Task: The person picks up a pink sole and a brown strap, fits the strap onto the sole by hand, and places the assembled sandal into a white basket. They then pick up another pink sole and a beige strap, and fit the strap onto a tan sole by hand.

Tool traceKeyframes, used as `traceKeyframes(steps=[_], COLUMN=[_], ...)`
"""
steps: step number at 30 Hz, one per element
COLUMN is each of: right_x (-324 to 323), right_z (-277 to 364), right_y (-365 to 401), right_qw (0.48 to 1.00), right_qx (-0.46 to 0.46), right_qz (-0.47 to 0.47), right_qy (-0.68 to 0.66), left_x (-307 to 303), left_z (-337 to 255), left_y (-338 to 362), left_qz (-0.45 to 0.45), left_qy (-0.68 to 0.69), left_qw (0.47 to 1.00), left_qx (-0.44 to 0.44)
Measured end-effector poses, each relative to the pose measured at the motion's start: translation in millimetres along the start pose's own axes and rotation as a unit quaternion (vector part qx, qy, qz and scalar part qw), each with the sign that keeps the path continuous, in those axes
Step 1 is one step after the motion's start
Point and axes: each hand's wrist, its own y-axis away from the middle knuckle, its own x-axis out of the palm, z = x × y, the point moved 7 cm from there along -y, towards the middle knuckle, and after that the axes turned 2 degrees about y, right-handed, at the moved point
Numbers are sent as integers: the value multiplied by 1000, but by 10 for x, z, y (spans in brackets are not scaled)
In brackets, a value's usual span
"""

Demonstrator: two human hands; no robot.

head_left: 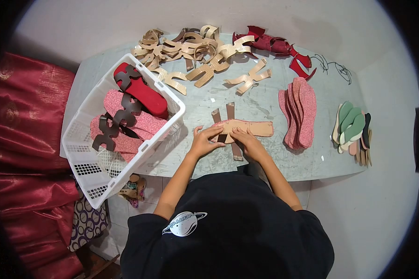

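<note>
Pale walls (381, 125) close around a grey desk (265, 169), where a tan sole (260, 129) lies in front of the person, with its long side running left to right. Dark brown strap ends (237, 151) stick out past both long edges, two on the far side and one plainly visible on the near side; the middle of the strap seems to pass beneath.

The left hand (204, 143) has its fingers bent over the sole's left end and its thumb set apart, low by the near edge; whether they pinch anything, I cannot tell. The right hand (250, 145) is laid over the middle, fingertips down on the tan face, its palm open toward the near edge.

Good handling here, I'd judge, means light, even pressure from both hands, with the left steadying the end so the sole cannot swivel. The strap should lie smooth beneath, since a fold or twist would make the sole rock. It would help to compare how far the ends stick out before pressing harder. Pink soles (305, 111) stand stacked to the right, and a white basket (178, 108) sits to the left, both outside the working spot.
</note>
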Motion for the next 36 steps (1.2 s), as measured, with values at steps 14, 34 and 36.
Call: traceKeyframes(steps=[14, 34, 36], right_x=[56, 228, 216], right_z=[41, 201, 202], right_y=[18, 20, 24], right_qw=[999, 990, 986], right_qx=[9, 26, 43], right_qz=[-30, -39, -41], right_qy=[-6, 134, 158], left_x=[56, -40, -47], left_z=[136, 27, 35], left_y=[-82, -53, -61], left_qz=[-20, 17, 29], left_qy=[93, 104, 116], left_qw=[992, 994, 992], left_qx=[-83, -39, -39])
